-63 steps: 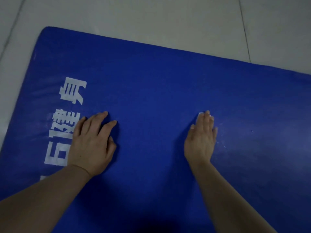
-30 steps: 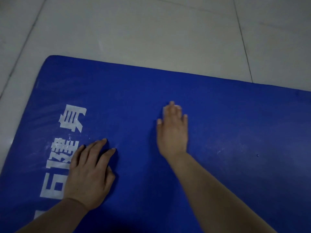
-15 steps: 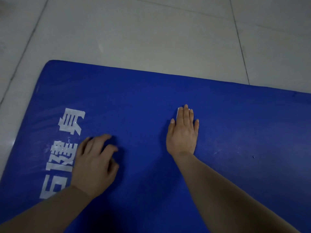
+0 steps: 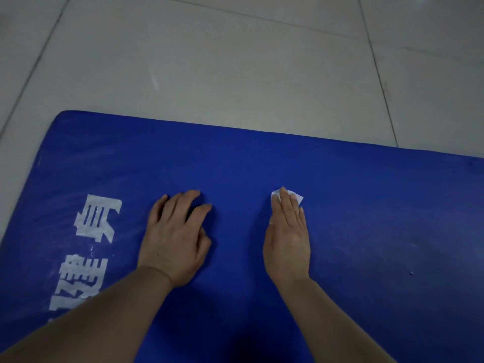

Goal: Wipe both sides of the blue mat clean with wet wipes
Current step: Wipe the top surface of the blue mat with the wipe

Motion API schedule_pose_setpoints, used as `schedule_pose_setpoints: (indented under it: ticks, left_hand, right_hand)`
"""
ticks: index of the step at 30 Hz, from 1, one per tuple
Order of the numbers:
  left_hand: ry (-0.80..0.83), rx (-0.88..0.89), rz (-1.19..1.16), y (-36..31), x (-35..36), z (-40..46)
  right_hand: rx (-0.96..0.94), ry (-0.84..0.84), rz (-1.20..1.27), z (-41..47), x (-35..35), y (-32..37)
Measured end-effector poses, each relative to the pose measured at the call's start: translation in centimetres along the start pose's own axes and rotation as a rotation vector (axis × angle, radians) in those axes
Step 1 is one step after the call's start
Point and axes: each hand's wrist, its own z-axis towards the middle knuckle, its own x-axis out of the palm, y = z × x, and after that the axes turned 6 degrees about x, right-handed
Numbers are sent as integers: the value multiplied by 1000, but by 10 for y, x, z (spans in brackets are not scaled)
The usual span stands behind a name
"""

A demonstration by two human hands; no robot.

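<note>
The blue mat (image 4: pixel 366 205) lies flat on the floor and fills the lower half of the view. White printed characters run along its left side. My right hand (image 4: pixel 288 237) lies flat on the mat with straight fingers, pressing a white wet wipe (image 4: pixel 297 198) whose corners show past the fingertips. My left hand (image 4: pixel 174 239) rests on the mat to the left, fingers slightly bent and spread, holding nothing.
Pale floor tiles (image 4: pixel 235 61) with thin grout lines lie beyond the mat's far edge and left edge. A small light speck (image 4: pixel 411 273) sits on the mat to the right of my right arm.
My right hand slid the wipe left across the mat and then back to the right. My left hand shifted right and farther up the mat. The view tilted up, showing more floor.
</note>
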Motion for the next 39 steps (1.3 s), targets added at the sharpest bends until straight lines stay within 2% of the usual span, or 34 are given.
schedule_pose_setpoints:
  ticks: [4, 6, 9, 11, 13, 15, 17, 21, 24, 27, 30, 32, 34, 36, 39]
  left_hand:
    - [15, 17, -35, 1, 0, 1]
    - [31, 19, -38, 2, 0, 1]
    - [37, 24, -38, 3, 1, 1]
    - [36, 25, -40, 3, 0, 2]
    - [36, 28, -39, 3, 0, 2]
    - [36, 29, -38, 4, 0, 2]
    - [31, 26, -38, 4, 0, 2]
    - [19, 24, -53, 3, 0, 2]
    - [22, 24, -52, 3, 0, 2]
    - [21, 20, -60, 3, 1, 2]
    - [22, 22, -66, 4, 1, 3]
    - [15, 23, -70, 4, 1, 2]
    - [7, 22, -75, 4, 0, 1]
    - [4, 18, -79, 4, 0, 1]
    - [11, 18, -80, 4, 0, 2]
  right_hand:
    - [-132, 138, 6, 20, 2, 18]
    - [-59, 186, -52, 45, -2, 28]
    - [139, 166, -101, 81, 3, 42]
    - [6, 187, -123, 84, 8, 66]
    - [-171, 312, -81, 77, 9, 84]
    - [-236, 334, -100, 76, 6, 79]
    - [-197, 269, -142, 85, 2, 55]
    - [79, 205, -116, 97, -12, 12]
    - [115, 205, -127, 96, -8, 18]
    - [-81, 235, -122, 82, 2, 53]
    - [-331, 357, 10, 65, 6, 80]
    - [-381, 349, 25, 66, 7, 72]
    - [-308, 270, -42, 74, 3, 50]
    - [-171, 264, -124, 84, -6, 27]
    - [32, 264, -81, 89, -12, 29]
